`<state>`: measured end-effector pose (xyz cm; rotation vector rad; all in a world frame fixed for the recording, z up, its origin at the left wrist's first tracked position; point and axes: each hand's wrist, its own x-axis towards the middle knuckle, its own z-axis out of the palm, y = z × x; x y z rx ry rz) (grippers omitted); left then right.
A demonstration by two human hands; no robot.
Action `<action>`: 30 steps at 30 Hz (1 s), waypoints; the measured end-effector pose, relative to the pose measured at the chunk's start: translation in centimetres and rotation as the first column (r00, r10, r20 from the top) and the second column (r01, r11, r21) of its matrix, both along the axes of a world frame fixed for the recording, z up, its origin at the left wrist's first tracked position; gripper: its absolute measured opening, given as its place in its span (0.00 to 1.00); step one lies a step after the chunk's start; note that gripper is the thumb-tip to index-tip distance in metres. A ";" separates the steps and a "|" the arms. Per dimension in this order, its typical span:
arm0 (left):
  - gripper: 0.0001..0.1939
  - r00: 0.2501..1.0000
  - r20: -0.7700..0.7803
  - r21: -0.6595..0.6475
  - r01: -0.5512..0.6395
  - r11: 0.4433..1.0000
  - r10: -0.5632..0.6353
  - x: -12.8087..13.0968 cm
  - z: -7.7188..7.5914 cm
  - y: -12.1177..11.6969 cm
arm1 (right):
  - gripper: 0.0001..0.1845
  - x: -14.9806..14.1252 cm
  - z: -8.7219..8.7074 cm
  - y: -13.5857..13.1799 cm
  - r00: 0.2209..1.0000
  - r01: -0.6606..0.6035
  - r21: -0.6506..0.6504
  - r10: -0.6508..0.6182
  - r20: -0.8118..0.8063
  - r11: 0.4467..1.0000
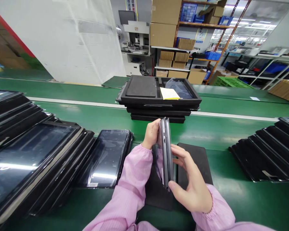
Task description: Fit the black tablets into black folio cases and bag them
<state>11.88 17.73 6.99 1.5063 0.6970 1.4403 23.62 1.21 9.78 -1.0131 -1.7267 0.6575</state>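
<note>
Two thin grey tablets (165, 150) stand on edge between my hands, pressed face to face, with ports and film wrapping visible along the upper edge. My left hand (151, 133) grips their far left side, and part of its fingers is hidden behind them. On the right, my right hand (189, 178) presses its fingertips to the outer face, its thumb at the near corner. Underneath lies a dark foam pad (159, 195), with a second black foam pad (195, 165) to its right. Left of my sleeve rests a film-covered tablet (107, 157) on a short stack.
Leaning stacks of wrapped tablets (36, 160) fill the left side. Another dark stack (269, 154) lies at the right. Ahead, black foam trays (142, 86) are piled on the green bench (221, 131), with a yellow-edged paper (170, 93) on top. Shelves with cartons stand behind.
</note>
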 end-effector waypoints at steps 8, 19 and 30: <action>0.38 0.995 -0.089 0.059 0.045 0.997 -0.040 -0.3 0.5 -0.5 | 0.38 -0.2 0.4 -0.6 0.999 0.030 0.017 -0.030 0.021 0.999; 0.37 0.991 -0.130 0.160 0.054 0.986 -0.033 -0.5 0.6 -0.4 | 0.40 0.0 0.6 -0.6 0.997 -0.050 0.006 0.050 0.057 0.999; 0.37 0.994 -0.100 0.176 0.058 0.983 -0.041 -0.4 0.6 -0.3 | 0.43 1.3 0.7 -0.4 0.983 -0.167 -0.073 0.171 0.060 0.983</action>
